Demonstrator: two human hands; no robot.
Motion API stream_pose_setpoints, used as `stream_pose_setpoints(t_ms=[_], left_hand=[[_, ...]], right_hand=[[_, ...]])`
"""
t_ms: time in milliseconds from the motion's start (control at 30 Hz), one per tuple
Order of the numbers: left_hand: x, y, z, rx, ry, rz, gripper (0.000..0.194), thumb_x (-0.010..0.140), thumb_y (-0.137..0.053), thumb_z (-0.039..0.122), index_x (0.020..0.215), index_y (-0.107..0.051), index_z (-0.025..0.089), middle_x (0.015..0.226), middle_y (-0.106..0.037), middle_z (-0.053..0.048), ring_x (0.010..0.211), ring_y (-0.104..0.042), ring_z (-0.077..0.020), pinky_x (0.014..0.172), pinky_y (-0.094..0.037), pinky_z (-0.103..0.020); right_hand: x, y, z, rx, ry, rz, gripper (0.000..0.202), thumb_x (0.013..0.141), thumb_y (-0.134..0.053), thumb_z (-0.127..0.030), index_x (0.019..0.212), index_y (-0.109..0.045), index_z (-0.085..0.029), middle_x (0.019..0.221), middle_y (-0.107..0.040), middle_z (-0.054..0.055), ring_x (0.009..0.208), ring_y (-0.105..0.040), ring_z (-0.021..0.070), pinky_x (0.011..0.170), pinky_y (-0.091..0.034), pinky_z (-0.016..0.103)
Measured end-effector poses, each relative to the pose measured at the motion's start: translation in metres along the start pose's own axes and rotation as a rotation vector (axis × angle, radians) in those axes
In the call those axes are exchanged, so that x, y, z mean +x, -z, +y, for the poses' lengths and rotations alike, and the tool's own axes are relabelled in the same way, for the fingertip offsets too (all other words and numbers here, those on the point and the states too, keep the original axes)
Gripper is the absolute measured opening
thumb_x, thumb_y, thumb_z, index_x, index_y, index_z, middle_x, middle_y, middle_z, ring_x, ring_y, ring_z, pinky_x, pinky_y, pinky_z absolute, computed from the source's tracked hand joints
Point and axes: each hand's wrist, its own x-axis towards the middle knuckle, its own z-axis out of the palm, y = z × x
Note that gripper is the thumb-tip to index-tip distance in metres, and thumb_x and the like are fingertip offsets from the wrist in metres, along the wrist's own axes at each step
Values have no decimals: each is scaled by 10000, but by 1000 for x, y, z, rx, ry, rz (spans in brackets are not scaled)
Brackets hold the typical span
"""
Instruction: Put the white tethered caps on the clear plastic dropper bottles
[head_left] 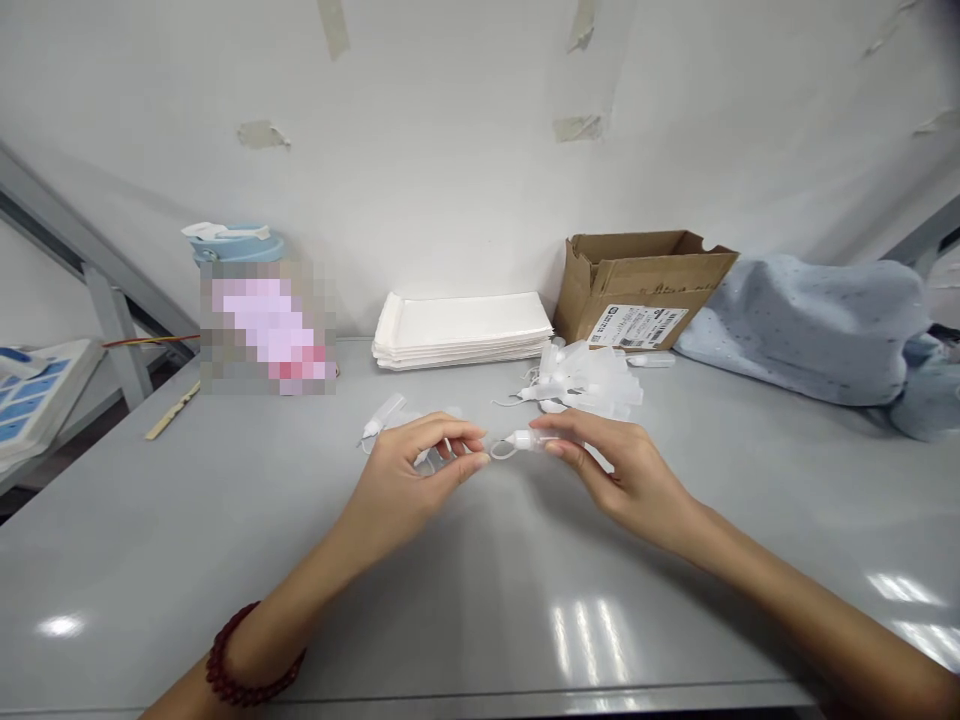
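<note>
My right hand [622,465] pinches a small translucent dropper bottle [531,440] between thumb and forefinger. The bottle lies level, its thin tip and looped white strap pointing left. Just left of the loop is my left hand [427,460], its fingers curved and the thumb and forefinger tips slightly apart; I make out nothing held in it. Behind the left hand, on the table, lie a few similar bottles [388,412], partly hidden by the fingers. Beyond my right hand is a heap of such bottles [592,375], several with straps trailing left.
A stack of white envelopes [465,322] rests by the wall, left of an open cardboard box [637,285]. Pale blue cloth [817,325] is bunched at right. At left stand a blurred-out bottle [259,320] with a blue lid and a blue-and-white case [34,400].
</note>
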Motion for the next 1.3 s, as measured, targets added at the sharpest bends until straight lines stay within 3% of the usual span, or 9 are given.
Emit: stream_pose_setpoints(t_ms=[333,600,900,1067,1167,1300], left_hand=[[-3,-5,2,11,-73,0,72,812,-606,164,829,-674,180,753,-642,3,670,-548,-105,640,-446,-218],[-8,-15,0,15,-100,37,126,810,-577,115,721,-656,157,675,-633,-5,630,-549,-110,600,-426,-225],[-13,-21,3,69,-131,50,157,816,-554,95,706,-639,168,659,-628,11,611,-536,-97,590,-420,-215],[-15,-17,7,147,-166,134,62,817,-593,149,841,-630,192,701,-632,30,634,-553,-95,617,-444,-210],[-15,-14,7,213,-172,172,273,797,-628,170,1060,-561,203,759,-647,33,669,-570,-103,653,-468,-221],[-12,-15,4,250,-247,185,209,809,-609,149,1011,-567,179,753,-636,17,677,-557,-105,630,-467,-216]], right_hand=[[-3,-4,3,-57,33,-12,193,909,-464,-206,1047,-592,-163,853,-694,62,739,-624,182,667,-485,310],[-6,-10,3,-131,218,32,193,905,-445,-140,1056,-555,-185,820,-659,57,703,-585,161,634,-481,298],[-8,-13,4,1,153,5,195,891,-463,-125,1041,-585,-149,853,-670,78,761,-608,164,661,-504,292],[-7,-9,-4,13,43,46,175,887,-505,-164,1028,-608,-149,838,-670,59,716,-610,150,643,-482,274],[-5,-7,-5,5,36,86,167,879,-527,-168,1022,-611,-153,820,-670,41,679,-597,135,623,-465,260],[-3,-4,-2,1,54,111,164,875,-526,-148,1016,-610,-161,835,-677,33,709,-603,134,653,-466,255]])
